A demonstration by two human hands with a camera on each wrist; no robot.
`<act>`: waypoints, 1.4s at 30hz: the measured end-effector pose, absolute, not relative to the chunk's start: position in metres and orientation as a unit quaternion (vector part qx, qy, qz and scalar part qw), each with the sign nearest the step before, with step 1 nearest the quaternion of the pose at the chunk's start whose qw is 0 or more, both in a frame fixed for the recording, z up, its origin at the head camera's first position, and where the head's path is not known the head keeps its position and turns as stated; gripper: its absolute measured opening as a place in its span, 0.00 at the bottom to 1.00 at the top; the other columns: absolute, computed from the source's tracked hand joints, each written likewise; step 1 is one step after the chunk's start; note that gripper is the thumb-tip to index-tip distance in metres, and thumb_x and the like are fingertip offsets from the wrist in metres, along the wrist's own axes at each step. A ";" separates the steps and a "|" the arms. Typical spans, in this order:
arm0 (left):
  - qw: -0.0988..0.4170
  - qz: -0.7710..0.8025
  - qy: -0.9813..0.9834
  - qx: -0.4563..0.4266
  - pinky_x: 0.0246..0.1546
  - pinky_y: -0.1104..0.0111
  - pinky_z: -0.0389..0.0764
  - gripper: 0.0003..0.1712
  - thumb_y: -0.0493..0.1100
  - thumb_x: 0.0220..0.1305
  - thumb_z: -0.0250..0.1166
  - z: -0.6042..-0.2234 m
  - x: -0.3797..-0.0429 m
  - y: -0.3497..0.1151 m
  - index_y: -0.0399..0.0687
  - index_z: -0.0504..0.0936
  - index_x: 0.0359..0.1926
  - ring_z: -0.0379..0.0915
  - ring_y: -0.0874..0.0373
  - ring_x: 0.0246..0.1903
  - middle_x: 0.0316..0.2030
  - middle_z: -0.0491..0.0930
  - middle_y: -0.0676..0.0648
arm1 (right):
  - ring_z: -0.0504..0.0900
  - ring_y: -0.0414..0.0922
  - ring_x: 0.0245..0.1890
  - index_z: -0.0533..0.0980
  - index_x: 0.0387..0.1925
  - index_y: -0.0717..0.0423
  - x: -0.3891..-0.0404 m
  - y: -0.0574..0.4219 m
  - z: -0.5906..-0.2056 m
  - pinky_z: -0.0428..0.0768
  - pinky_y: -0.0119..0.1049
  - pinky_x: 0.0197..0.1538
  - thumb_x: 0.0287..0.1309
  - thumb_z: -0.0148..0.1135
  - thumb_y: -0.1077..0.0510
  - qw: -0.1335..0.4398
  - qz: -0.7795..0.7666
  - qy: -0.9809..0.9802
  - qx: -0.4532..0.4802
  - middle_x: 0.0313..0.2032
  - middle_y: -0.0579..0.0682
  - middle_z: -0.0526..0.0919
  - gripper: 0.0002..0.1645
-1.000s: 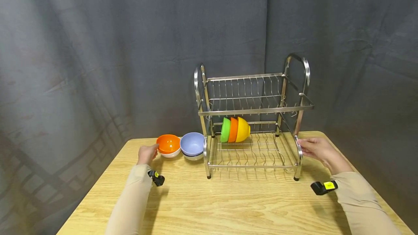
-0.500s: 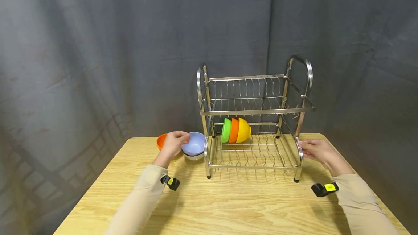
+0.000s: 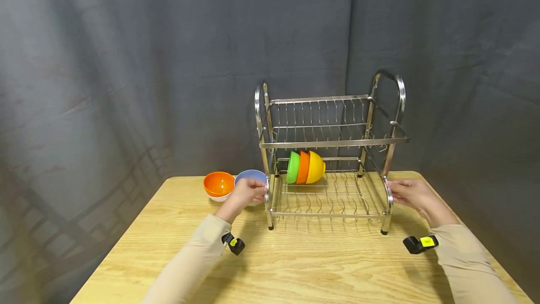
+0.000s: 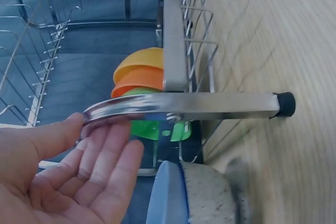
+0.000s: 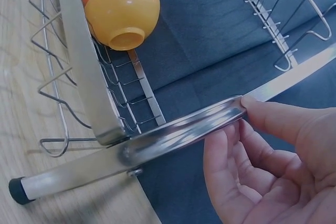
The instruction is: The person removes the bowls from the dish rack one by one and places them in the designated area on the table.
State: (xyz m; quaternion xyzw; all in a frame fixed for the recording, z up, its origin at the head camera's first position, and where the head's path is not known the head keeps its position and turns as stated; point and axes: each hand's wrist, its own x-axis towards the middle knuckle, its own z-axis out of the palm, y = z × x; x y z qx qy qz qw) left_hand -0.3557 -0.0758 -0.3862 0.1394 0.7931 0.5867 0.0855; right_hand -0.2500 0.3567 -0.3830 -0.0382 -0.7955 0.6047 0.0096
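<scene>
A two-tier metal dish rack (image 3: 333, 144) stands on the wooden table. My left hand (image 3: 249, 192) is at its left front leg; in the left wrist view, thumb and fingers (image 4: 113, 145) pinch the curved tube. On the other side my right hand (image 3: 410, 196) grips the right front tube, its thumb (image 5: 273, 116) lying along the metal. Green (image 3: 293, 168), orange (image 3: 303, 169) and yellow (image 3: 315, 168) bowls sit nested on their sides on the lower tier. Behind my left hand, a blue bowl (image 3: 250, 174) is partly covered.
An orange bowl (image 3: 219, 183) sits in a white one (image 3: 218, 198) left of the rack. Under the blue bowl is a speckled bowl (image 4: 207, 195), close to the rack's left side. A grey curtain (image 3: 211, 69) hangs behind the table (image 3: 295, 266).
My left hand has moved right, from the orange bowl past the blue bowl to the rack's left leg, and now pinches it. My right hand keeps its hold.
</scene>
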 end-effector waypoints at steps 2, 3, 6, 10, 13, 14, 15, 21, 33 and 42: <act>0.096 0.594 0.787 0.138 0.39 0.56 0.86 0.10 0.29 0.64 0.61 -0.388 -0.356 -0.075 0.21 0.76 0.42 0.78 0.61 0.21 0.24 0.80 0.46 | 0.81 0.31 0.28 0.67 0.50 0.84 -0.250 0.357 -0.383 0.84 0.25 0.37 0.70 0.51 0.60 0.011 0.609 -0.792 -0.039 0.27 0.39 0.81 0.24; 0.097 0.594 0.786 0.137 0.39 0.57 0.86 0.10 0.29 0.64 0.60 -0.388 -0.355 -0.074 0.21 0.76 0.41 0.77 0.62 0.21 0.24 0.80 0.47 | 0.81 0.31 0.29 0.67 0.50 0.83 -0.250 0.357 -0.383 0.84 0.25 0.37 0.70 0.51 0.60 0.012 0.611 -0.791 -0.039 0.27 0.38 0.81 0.24; 0.095 0.587 0.792 0.137 0.41 0.54 0.86 0.09 0.29 0.63 0.61 -0.387 -0.354 -0.074 0.22 0.77 0.40 0.76 0.63 0.21 0.24 0.79 0.46 | 0.81 0.30 0.29 0.66 0.51 0.86 -0.249 0.355 -0.382 0.84 0.26 0.37 0.70 0.51 0.59 0.016 0.605 -0.795 -0.043 0.27 0.38 0.81 0.26; 0.092 0.571 0.804 0.137 0.41 0.54 0.86 0.07 0.30 0.63 0.62 -0.385 -0.353 -0.074 0.25 0.77 0.38 0.77 0.60 0.23 0.26 0.79 0.44 | 0.79 0.30 0.28 0.63 0.53 0.88 -0.246 0.351 -0.380 0.84 0.27 0.36 0.70 0.52 0.58 0.048 0.548 -0.833 -0.051 0.29 0.42 0.81 0.30; 0.092 0.566 0.808 0.134 0.42 0.55 0.86 0.06 0.30 0.62 0.63 -0.384 -0.353 -0.073 0.27 0.77 0.37 0.78 0.58 0.25 0.27 0.79 0.43 | 0.79 0.38 0.29 0.68 0.50 0.82 -0.242 0.343 -0.376 0.82 0.30 0.34 0.68 0.55 0.55 0.124 0.447 -0.884 -0.060 0.31 0.54 0.81 0.28; 0.092 0.566 0.809 0.132 0.42 0.55 0.86 0.06 0.30 0.62 0.63 -0.384 -0.353 -0.073 0.28 0.77 0.37 0.78 0.58 0.26 0.27 0.79 0.43 | 0.79 0.42 0.31 0.69 0.48 0.79 -0.240 0.338 -0.373 0.80 0.33 0.34 0.67 0.56 0.53 0.156 0.410 -0.896 -0.069 0.33 0.58 0.79 0.27; 0.093 0.567 0.808 0.130 0.43 0.54 0.85 0.06 0.30 0.62 0.63 -0.385 -0.354 -0.073 0.28 0.77 0.37 0.78 0.57 0.26 0.28 0.79 0.43 | 0.78 0.47 0.32 0.70 0.46 0.76 -0.238 0.332 -0.371 0.79 0.37 0.34 0.66 0.57 0.52 0.189 0.371 -0.906 -0.079 0.35 0.62 0.77 0.25; 0.092 0.560 0.813 0.130 0.42 0.56 0.86 0.06 0.31 0.62 0.64 -0.388 -0.354 -0.072 0.29 0.77 0.36 0.80 0.51 0.29 0.27 0.78 0.44 | 0.70 0.58 0.37 0.70 0.41 0.66 -0.240 0.277 -0.356 0.70 0.49 0.34 0.65 0.58 0.54 0.335 0.269 -0.900 -0.075 0.40 0.63 0.69 0.16; 0.082 0.559 0.817 0.118 0.41 0.58 0.86 0.05 0.30 0.62 0.64 -0.389 -0.352 -0.074 0.29 0.77 0.35 0.79 0.56 0.27 0.27 0.79 0.44 | 0.57 0.71 0.62 0.53 0.63 0.83 -0.332 0.199 -0.364 0.63 0.62 0.66 0.70 0.47 0.42 0.054 0.403 -0.913 -0.044 0.61 0.79 0.56 0.45; 0.074 0.562 0.815 0.115 0.41 0.58 0.86 0.04 0.31 0.62 0.64 -0.388 -0.353 -0.071 0.30 0.78 0.34 0.74 0.60 0.25 0.26 0.78 0.45 | 0.76 0.56 0.44 0.65 0.54 0.76 -0.371 0.198 -0.375 0.77 0.39 0.49 0.68 0.51 0.43 0.013 0.538 -0.837 -0.097 0.43 0.65 0.75 0.36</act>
